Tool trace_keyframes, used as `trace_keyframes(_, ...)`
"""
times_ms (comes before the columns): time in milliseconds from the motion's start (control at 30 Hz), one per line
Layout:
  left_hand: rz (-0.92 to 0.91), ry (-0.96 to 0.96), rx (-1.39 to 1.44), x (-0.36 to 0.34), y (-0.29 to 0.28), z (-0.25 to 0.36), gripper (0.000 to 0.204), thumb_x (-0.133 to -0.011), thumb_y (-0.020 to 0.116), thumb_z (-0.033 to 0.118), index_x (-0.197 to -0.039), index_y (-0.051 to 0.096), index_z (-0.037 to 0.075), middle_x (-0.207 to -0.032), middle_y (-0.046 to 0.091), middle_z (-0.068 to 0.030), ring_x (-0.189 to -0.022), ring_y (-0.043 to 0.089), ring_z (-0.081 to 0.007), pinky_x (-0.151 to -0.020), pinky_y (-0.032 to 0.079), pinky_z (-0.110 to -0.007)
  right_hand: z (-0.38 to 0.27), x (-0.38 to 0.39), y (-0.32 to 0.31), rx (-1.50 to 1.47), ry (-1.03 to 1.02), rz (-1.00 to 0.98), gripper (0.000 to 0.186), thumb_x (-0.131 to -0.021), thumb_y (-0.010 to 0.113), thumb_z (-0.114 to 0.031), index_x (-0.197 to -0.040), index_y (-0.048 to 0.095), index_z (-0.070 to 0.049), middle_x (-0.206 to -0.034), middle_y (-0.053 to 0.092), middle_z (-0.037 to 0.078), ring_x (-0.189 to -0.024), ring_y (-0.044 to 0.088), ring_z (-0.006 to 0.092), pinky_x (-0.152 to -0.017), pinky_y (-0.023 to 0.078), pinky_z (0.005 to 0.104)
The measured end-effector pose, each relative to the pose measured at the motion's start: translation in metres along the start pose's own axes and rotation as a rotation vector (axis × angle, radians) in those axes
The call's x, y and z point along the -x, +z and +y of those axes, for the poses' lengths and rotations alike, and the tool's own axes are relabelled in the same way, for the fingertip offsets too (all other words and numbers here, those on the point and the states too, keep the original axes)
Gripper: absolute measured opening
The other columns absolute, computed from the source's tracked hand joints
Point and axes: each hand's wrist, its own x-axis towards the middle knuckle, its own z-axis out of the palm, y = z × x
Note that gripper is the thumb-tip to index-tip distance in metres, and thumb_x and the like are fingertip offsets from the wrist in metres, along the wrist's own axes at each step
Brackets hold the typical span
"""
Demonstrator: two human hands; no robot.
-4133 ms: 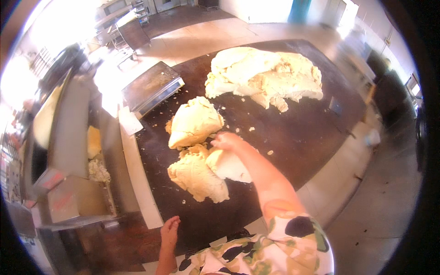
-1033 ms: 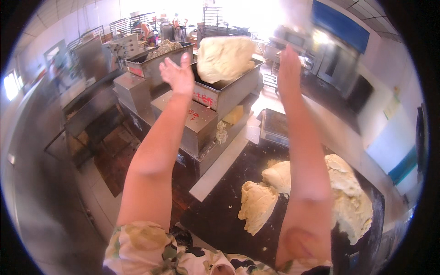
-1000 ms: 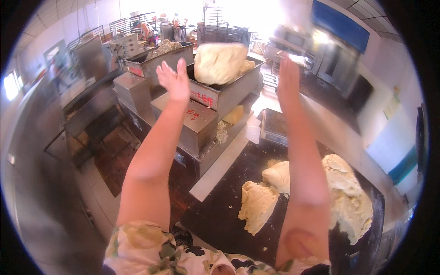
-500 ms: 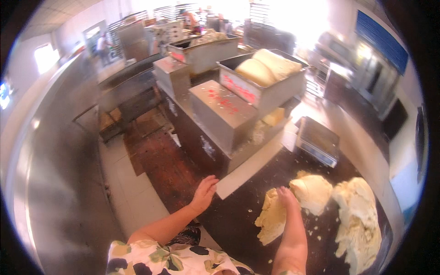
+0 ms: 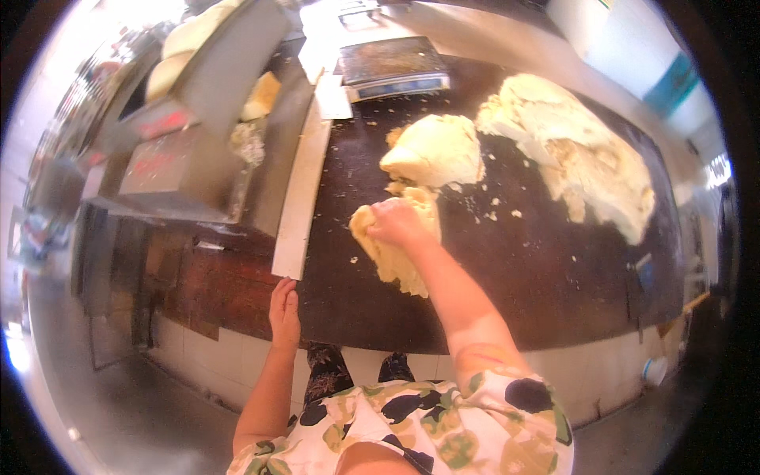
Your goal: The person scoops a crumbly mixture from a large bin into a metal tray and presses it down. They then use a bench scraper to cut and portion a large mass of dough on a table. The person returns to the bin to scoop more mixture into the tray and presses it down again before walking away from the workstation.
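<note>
Gripping dough piece (image 5: 392,249) mid-table, right hand (image 5: 400,222); left hand (image 5: 285,311) at table edge (image 5: 356,340)

My right hand (image 5: 398,222) rests on the dough lump (image 5: 393,247) at centre frame; my left hand (image 5: 285,307) touches the table (image 5: 514,269) edge, lower left.

Pale, soft dough, matt and ragged at its torn edges, lies in three masses on a dark, matt worktop (image 5: 554,269) dusted with crumbs: a large heap (image 5: 578,150) toward the far right corner, a rounder lump (image 5: 435,150) at mid-table, and a rough piece (image 5: 396,253) under the bare right hand (image 5: 400,222). The left hand (image 5: 283,313) rests at the near edge. A brushed-metal machine (image 5: 198,142) stands along the left edge; a metal-topped scale (image 5: 392,63) sits at the far edge. The sleeves are printed cloth.
</note>
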Motion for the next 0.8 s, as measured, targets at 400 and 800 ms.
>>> trace_keyframes(400, -0.306, 0.207, 0.291, -0.037, 0.168, 0.051, 0.045, -0.097, 0.048, 0.025, -0.132, 0.049, -0.002, -0.14, 0.045, -0.0182, -0.131, 0.04, -0.0304, -0.11, 0.028, -0.04, 0.009, 0.126, 0.003, -0.471, -0.344, 0.49, 0.059, -0.081, 0.063, -0.036, -0.126, 0.053, 0.001, -0.129, 0.054, 0.019, -0.123, 0.048, 0.0323, -0.11, 0.031, 0.042)
trace_keyframes(800, -0.213, 0.884, -0.555, 0.008, 0.222, 0.102, 0.043, -0.092, 0.048, 0.022, -0.124, 0.054, -0.006, -0.136, 0.045, -0.0276, -0.126, 0.042, -0.0452, -0.102, 0.033, -0.049, 0.039, 0.173, 0.086, -0.397, 0.172, 0.821, 0.049, -0.093, 0.046, -0.027, -0.135, 0.043, -0.003, -0.143, 0.04, 0.018, -0.133, 0.037, 0.0359, -0.109, 0.025, 0.0491)
